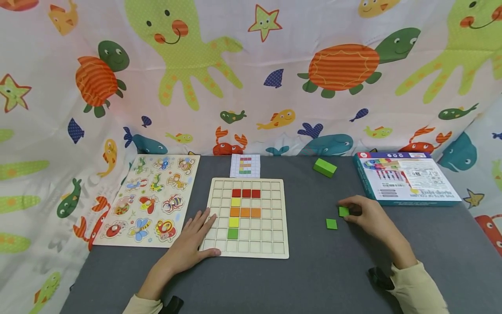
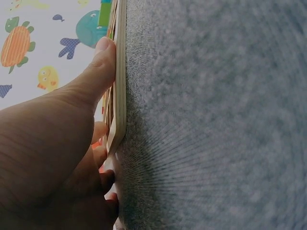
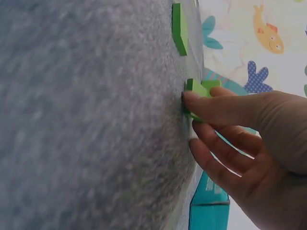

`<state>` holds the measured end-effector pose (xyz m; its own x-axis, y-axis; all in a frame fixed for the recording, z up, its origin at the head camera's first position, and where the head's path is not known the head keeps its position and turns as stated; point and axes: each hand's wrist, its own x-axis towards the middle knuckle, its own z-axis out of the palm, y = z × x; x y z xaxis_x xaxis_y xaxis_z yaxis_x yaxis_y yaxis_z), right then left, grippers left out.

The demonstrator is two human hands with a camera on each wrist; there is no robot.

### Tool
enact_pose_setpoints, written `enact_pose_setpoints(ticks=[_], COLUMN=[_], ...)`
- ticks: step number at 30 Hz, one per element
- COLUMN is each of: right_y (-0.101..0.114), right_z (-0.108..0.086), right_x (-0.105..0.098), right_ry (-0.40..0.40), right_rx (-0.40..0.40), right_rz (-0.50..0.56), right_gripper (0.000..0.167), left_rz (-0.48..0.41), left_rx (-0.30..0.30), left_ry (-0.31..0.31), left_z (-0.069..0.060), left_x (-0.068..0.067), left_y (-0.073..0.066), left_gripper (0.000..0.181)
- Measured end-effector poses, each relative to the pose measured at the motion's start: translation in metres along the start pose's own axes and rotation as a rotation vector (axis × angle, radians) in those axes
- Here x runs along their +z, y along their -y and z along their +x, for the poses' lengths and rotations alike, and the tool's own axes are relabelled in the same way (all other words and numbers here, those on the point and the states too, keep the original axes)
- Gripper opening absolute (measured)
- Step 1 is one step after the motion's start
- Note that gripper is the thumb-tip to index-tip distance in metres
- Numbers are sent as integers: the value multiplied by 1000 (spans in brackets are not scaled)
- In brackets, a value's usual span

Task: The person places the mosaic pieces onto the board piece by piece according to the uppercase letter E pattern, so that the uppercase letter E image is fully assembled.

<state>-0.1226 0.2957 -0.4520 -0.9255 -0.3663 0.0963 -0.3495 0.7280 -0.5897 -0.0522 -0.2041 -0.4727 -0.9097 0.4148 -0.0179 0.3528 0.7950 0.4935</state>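
A wooden grid board [image 1: 270,250] lies mid-table, holding several red, yellow and orange square tiles and one green one. On its lower left corner rests my left hand [image 1: 192,240], fingers spread and thumb along the near edge; the left wrist view shows the thumb on the board's rim [image 2: 121,72]. At the right, my right hand [image 1: 366,218] pinches a small green square tile [image 1: 343,211] between thumb and fingers, at the tabletop. Another green tile [image 1: 331,224] lies flat just left of it. In the right wrist view the pinched tile [image 3: 197,87] is partly hidden by the thumb.
A pattern card [image 1: 255,165] lies beyond the board. An insect picture board [image 1: 131,174] is at the left. Farther back sits a green block [image 1: 324,167], with a teal-edged box [image 1: 415,183] to its right. A sea-animal cloth [image 1: 251,96] hangs behind the grey table.
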Motion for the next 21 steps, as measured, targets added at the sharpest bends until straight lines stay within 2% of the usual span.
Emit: enact_pose_setpoints(ticks=[8, 14, 21], right_y=[16, 35, 61], right_z=[16, 32, 49], right_x=[6, 19, 43], right_ry=[-60, -19, 42], right_rx=[19, 10, -17], right_rz=[71, 180, 234], right_gripper=[29, 28, 28], left_rz=[1, 1, -8], left_rx=[-5, -5, -7], left_ry=[6, 11, 7], left_z=[0, -1, 0], left_x=[-1, -1, 1], left_y=[1, 1, 2], left_gripper=[95, 95, 95])
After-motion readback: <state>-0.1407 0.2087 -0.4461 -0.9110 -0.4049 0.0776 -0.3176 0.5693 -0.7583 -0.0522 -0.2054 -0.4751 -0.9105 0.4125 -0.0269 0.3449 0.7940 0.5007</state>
